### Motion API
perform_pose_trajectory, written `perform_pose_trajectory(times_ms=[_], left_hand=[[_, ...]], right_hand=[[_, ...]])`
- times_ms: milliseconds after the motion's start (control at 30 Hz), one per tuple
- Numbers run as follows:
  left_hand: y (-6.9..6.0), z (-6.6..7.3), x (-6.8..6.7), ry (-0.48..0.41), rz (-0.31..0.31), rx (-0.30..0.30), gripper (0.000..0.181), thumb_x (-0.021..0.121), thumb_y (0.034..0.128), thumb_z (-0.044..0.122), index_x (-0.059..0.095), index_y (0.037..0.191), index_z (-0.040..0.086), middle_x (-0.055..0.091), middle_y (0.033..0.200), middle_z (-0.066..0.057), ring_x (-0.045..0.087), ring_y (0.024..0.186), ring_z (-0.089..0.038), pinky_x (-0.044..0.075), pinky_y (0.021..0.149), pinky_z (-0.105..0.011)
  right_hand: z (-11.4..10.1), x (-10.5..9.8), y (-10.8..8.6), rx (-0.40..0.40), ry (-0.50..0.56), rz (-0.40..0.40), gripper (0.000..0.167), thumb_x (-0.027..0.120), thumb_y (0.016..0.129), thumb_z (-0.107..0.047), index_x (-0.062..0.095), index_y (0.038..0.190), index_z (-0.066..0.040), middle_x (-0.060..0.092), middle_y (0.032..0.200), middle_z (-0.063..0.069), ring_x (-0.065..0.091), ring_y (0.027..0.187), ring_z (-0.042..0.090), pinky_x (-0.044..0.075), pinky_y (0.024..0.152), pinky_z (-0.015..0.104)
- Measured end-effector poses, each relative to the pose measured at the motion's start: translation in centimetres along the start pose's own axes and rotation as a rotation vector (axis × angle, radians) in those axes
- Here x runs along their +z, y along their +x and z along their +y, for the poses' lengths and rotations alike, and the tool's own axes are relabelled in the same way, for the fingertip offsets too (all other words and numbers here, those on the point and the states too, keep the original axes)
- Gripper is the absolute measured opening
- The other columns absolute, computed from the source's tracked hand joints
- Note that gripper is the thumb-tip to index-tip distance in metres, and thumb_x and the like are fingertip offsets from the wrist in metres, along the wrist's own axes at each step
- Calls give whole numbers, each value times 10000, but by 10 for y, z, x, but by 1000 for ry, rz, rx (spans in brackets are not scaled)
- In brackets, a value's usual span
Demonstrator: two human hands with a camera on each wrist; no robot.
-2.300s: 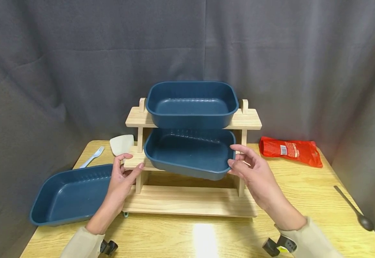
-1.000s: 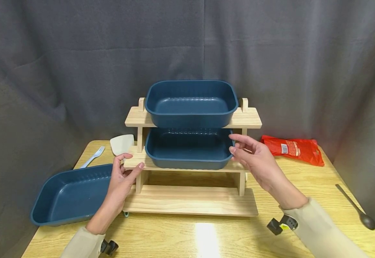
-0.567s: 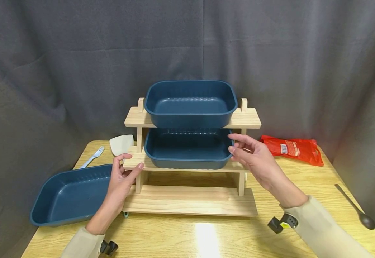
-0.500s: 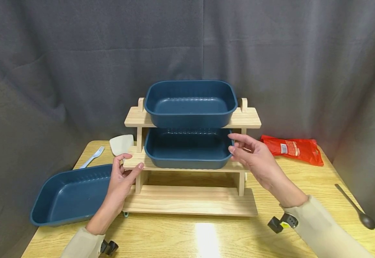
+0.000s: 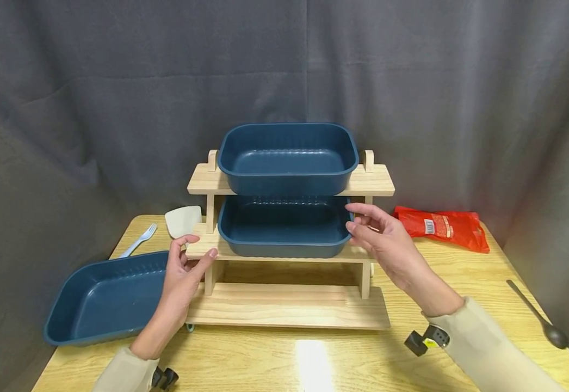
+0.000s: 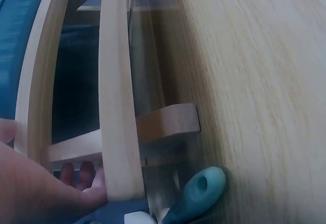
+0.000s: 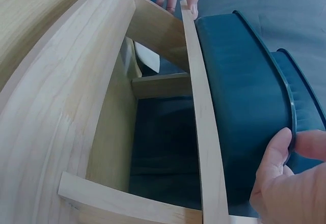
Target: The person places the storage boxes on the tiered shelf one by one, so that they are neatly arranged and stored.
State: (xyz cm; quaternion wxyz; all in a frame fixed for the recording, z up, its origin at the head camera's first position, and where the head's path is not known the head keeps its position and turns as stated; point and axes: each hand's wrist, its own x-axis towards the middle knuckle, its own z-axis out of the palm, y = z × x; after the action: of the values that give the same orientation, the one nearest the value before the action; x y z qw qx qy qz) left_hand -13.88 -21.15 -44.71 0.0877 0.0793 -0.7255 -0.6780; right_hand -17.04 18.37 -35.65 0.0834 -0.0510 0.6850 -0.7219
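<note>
Right hand (image 5: 387,242) pinches middle bin (image 5: 284,249), back rim hidden in head view; left hand (image 5: 183,280) grips shelf (image 5: 207,240).

Grey drapes (image 5: 142,98) around a table (image 5: 451,288) suggest a curtained booth.

Upper bin (image 5: 288,185), lower bin (image 5: 284,249) on 2 shelves (image 5: 372,179) of the rack (image 5: 289,313), side bin (image 5: 113,299) left in my feed, fork (image 5: 139,239) behind it, packet (image 5: 443,230) right, spoon (image 5: 541,320) before that

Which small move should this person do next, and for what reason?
Perhaps the right hand should release the dark-blue rectangular plastic bin, which it pinches at one end, because the bin appears to sit level on the pale wooden middle shelf.
</note>
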Motion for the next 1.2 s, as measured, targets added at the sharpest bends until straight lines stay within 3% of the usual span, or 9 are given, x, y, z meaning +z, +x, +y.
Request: perform_pose_trajectory(times_ms=[200, 400, 600, 733, 933, 1067, 1200], left_hand=[[-1, 3, 0, 2, 36, 55, 514, 809, 1025, 145, 499, 1432, 98, 531, 1058, -57, 573, 961, -226, 480, 774, -238], [-2, 9, -3, 40, 27, 77, 541, 807, 1025, 143, 495, 1466, 108, 536, 999, -71, 581, 943, -242, 488, 798, -243], [-4, 12, -6, 71, -18, 51, 652, 780, 1051, 193, 387, 1568, 134, 444, 1335, -88, 482, 1124, -209, 417, 942, -293], [-5, 13, -10, 99, -17, 47, 647, 761, 1064, 203, 384, 1585, 134, 387, 1457, -95, 475, 1162, -206, 426, 920, -298], [-7, 15, -19, 93, 11, 40, 582, 752, 1067, 192, 421, 1542, 125, 436, 1445, -97, 482, 1204, -181, 468, 879, -242], [-8, 17, -25, 78, 36, 52, 477, 728, 1077, 172, 474, 1479, 141, 489, 1398, -99, 525, 1189, -170, 478, 876, -212], [-8, 19, -31, 36, 57, 67, 401, 704, 1087, 157, 506, 1435, 134, 517, 1362, -116, 587, 1122, -145, 516, 877, -188]], right_hand=[[1, -1, 0, -2, 28, 35, 496, 676, 1098, -128, 501, 1549, -21, 573, 1188, 86, 648, 1076, 198, 576, 983, 297], [1, -4, -3, -31, 5, 53, 473, 624, 1100, -81, 472, 1542, -13, 593, 1162, 83, 648, 1073, 214, 574, 980, 283], [5, -12, -8, -64, -88, 83, 420, 603, 1091, -72, 522, 1497, -2, 594, 1126, 59, 625, 1082, 243, 569, 959, 264], [10, -19, -10, -87, -123, 105, 375, 629, 1089, -87, 582, 1453, -15, 606, 1118, 46, 604, 1050, 232, 580, 915, 276], [19, -31, -12, -156, -158, 158, 281, 662, 1075, -64, 664, 1354, -42, 635, 1096, 50, 630, 982, 216, 587, 825, 263], [23, -38, -15, -160, -204, 181, 242, 657, 1078, -72, 683, 1317, -97, 634, 1088, 29, 632, 985, 183, 555, 853, 233], [26, -43, -16, -129, -259, 197, 295, 666, 1087, -112, 654, 1373, -41, 617, 1157, 33, 608, 1043, 162, 514, 915, 194]])
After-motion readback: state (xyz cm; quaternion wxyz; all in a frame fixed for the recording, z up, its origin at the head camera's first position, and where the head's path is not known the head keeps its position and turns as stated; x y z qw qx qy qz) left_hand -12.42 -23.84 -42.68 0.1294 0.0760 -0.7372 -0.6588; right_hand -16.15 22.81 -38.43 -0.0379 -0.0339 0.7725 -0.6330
